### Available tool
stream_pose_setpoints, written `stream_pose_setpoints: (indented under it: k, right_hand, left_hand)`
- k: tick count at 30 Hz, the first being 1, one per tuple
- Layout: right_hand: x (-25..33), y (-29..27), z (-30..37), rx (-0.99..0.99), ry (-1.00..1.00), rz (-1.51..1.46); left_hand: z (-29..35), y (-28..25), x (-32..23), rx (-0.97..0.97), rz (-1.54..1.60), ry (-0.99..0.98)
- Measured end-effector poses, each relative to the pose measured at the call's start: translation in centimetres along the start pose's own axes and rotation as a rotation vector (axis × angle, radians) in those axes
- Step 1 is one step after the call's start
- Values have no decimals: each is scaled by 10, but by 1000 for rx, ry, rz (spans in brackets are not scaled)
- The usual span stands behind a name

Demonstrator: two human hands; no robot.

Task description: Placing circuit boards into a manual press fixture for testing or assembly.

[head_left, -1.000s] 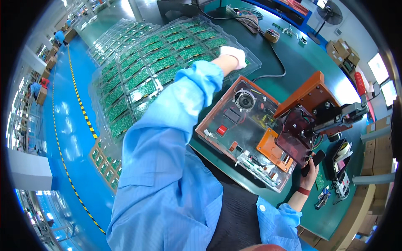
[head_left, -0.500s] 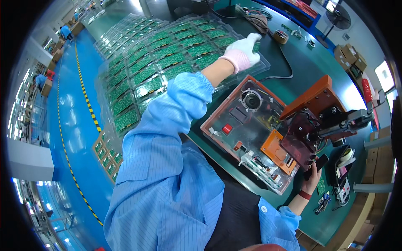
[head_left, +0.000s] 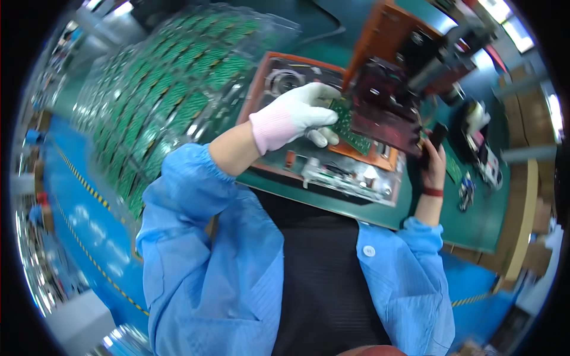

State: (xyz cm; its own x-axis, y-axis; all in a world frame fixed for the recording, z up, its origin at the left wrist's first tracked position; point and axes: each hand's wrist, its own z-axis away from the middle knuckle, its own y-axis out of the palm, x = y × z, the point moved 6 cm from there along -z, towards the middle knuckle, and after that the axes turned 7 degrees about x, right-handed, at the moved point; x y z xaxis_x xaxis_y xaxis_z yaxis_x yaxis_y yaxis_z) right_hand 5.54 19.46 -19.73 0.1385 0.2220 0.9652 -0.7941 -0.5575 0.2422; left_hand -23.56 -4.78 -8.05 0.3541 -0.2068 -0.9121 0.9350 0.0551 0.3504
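Note:
My left hand (head_left: 300,115), in a white glove with a pink cuff, is closed on the left side of a green circuit board (head_left: 351,127). The board is tilted over the orange plate (head_left: 386,159) of a test fixture, its right part close to the dark red clear panel (head_left: 383,121). I cannot tell whether the board touches the plate. On the fixture's right side, my bare right hand (head_left: 435,165) with a red wristband is wrapped round a black handle (head_left: 438,136). The fixture's clear-topped base (head_left: 261,89) lies beneath my left hand.
Clear trays (head_left: 219,110) filled with several green boards spread over the left of the table. An orange upright (head_left: 380,41) rises behind the panel. To the right are a black bin (head_left: 466,133), another green board (head_left: 454,170) and a small bundle of parts (head_left: 467,193).
My left hand has come from the trays to the fixture, bringing a green circuit board over the orange plate. My right hand stays on the black handle. The head view has turned.

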Motion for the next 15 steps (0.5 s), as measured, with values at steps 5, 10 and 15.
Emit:
stream_pose_setpoints:
  k: [5, 10, 15]
  right_hand:
    - [0, -20, -10, -19, -51, 56]
    - [1, -26, -15, 30, -61, 63]
    - [3, -29, -18, 28, -58, 56]
  left_hand:
    - [-46, 39, 21, 83, 19, -2]
    - [-54, 42, 16, -9, -415, 41]
    - [-44, 46, 4, -141, -1154, 167]
